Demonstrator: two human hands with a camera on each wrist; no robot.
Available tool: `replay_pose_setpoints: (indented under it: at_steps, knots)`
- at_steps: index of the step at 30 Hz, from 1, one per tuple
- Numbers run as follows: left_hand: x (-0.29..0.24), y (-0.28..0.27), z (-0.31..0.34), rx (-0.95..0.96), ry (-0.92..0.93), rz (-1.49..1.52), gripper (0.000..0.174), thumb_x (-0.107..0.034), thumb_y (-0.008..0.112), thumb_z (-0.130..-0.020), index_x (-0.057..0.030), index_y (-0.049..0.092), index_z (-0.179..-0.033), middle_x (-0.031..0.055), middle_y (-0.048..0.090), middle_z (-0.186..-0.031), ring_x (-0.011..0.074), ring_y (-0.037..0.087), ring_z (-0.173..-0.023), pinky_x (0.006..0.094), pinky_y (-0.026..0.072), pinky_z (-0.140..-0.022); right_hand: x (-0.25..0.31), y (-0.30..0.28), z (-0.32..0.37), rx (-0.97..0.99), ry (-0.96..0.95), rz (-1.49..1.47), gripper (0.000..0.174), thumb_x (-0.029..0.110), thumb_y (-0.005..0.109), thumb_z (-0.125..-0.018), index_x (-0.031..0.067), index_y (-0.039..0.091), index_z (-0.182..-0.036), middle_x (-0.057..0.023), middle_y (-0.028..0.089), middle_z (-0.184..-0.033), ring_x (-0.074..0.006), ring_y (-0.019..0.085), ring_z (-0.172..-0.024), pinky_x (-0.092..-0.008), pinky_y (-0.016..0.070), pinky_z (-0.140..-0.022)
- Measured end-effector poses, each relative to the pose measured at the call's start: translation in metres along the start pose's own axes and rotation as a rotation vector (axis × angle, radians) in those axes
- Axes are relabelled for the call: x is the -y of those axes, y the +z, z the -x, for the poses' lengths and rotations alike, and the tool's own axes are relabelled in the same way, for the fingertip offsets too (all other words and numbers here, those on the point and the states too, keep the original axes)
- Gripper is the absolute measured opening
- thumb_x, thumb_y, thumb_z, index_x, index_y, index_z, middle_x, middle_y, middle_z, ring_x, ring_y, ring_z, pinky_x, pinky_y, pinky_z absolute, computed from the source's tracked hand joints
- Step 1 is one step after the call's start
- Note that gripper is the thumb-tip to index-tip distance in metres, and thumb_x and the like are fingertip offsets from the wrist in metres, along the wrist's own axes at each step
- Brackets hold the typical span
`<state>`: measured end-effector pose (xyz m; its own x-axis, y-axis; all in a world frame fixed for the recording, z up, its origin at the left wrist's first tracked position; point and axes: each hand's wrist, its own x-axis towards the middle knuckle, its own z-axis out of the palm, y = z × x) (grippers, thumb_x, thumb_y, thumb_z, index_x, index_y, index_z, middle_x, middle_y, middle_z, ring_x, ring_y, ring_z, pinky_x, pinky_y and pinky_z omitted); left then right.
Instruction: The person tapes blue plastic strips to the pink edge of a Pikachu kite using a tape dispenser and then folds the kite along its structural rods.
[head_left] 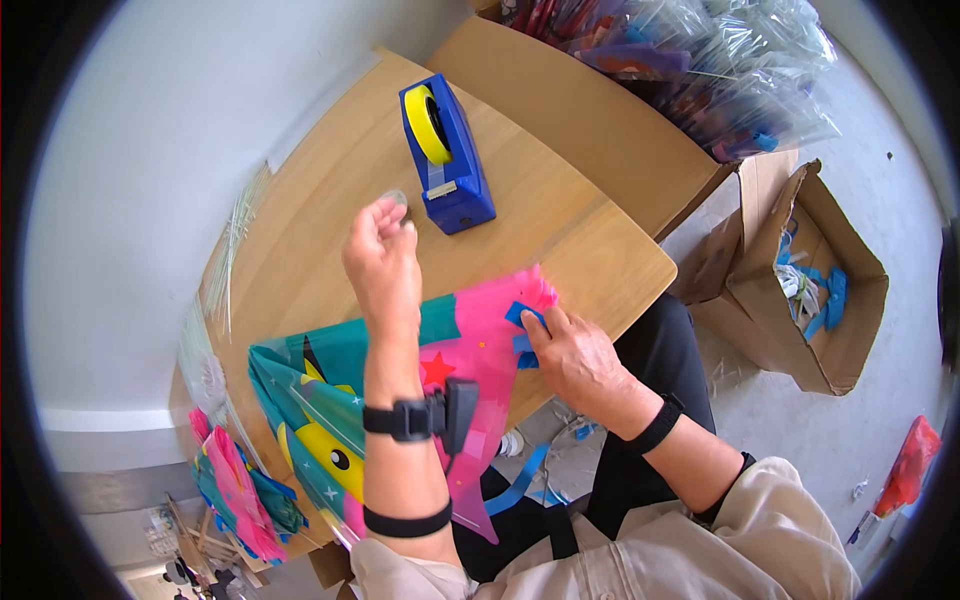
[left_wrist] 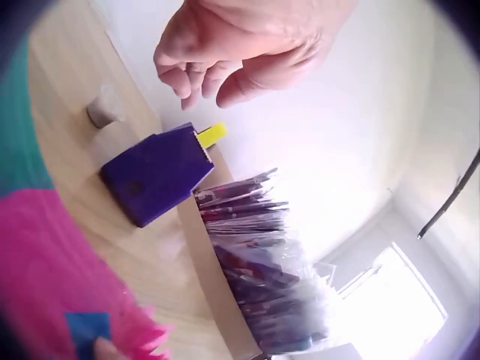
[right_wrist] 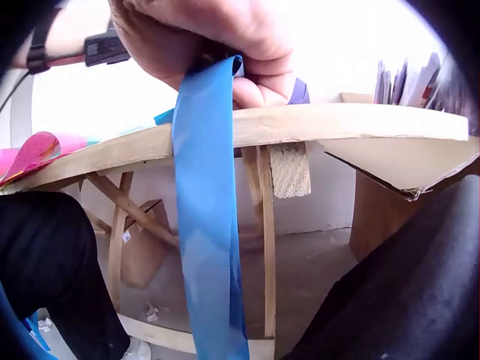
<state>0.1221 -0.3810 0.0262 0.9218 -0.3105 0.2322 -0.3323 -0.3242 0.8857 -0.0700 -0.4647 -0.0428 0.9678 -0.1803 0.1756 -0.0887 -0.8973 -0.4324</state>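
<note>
A thin printed sheet, pink and teal with a yellow cartoon eye, lies over the table's near edge. At its pink end my right hand pinches a blue strip, whose long tail hangs down past the table edge. My left hand is raised above the table, its fingers loosely bent and nothing between them in the left wrist view. Just beyond those fingers sits a small greyish lump. Beside it stands a blue tape dispenser with a yellow roll.
Bundles in clear wrapping fill a large cardboard box against the table's far side. On the floor to the right, an open carton holds blue and white scraps. Thin white rods lie along the wall; another colourful sheet hangs lower left.
</note>
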Motion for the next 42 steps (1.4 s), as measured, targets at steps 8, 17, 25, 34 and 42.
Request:
replay_pose_setpoints:
  at_steps: [8,17,25,34,42]
  knots:
    - [-0.003,0.025,-0.060,0.096,-0.255,-0.036,0.043,0.001,0.065,-0.072,0.0117,0.055,-0.113,0.0105,0.062,-0.084,0.0124,0.057,-0.071,0.0244,0.0427,-0.057,-0.001,0.003,0.001,0.025,0.023,-0.060,0.050,0.005,0.060,-0.072,-0.0052,0.051,-0.120,-0.0168,0.051,-0.087,-0.0324,0.059,-0.079,-0.0396,0.0493,-0.071]
    - [-0.002,0.032,-0.065,0.062,-0.384,0.128,0.036,0.005,0.066,-0.067,0.0116,0.058,-0.101,0.0119,0.060,-0.077,0.0109,0.051,-0.054,0.0247,0.0370,-0.044,-0.004,0.004,0.001,-0.026,-0.023,-0.009,0.046,0.008,0.059,-0.073,-0.0088,0.054,-0.116,-0.0130,0.053,-0.083,-0.0256,0.058,-0.077,-0.0351,0.0490,-0.066]
    - [-0.002,0.017,-0.042,0.023,-0.321,0.583,0.034,0.006,0.060,-0.075,0.0029,0.049,-0.106,0.0060,0.054,-0.074,0.0131,0.050,-0.059,0.0330,0.0443,-0.061,-0.001,0.002,0.002,-0.025,0.003,-0.015,0.045,0.009,0.058,-0.076,-0.0080,0.053,-0.118,-0.0130,0.053,-0.084,-0.0251,0.058,-0.077,-0.0352,0.0494,-0.064]
    - [0.027,0.034,-0.008,-0.143,-0.554,0.749,0.028,0.008,0.065,-0.073,-0.0021,0.049,-0.094,0.0041,0.052,-0.070,0.0116,0.048,-0.054,0.0295,0.0434,-0.054,0.000,0.001,0.002,-0.019,0.003,-0.006,0.045,0.009,0.058,-0.077,-0.0075,0.052,-0.118,-0.0135,0.053,-0.084,-0.0260,0.059,-0.079,-0.0355,0.0498,-0.065]
    - [0.029,0.049,0.021,-0.021,-0.758,0.767,0.016,0.004,0.063,-0.077,-0.0017,0.052,-0.088,0.0050,0.053,-0.070,0.0126,0.048,-0.059,0.0279,0.0408,-0.054,-0.001,0.002,0.001,-0.029,0.011,0.006,0.039,0.009,0.058,-0.078,-0.0063,0.054,-0.113,-0.0128,0.054,-0.083,-0.0259,0.059,-0.078,-0.0356,0.0503,-0.064]
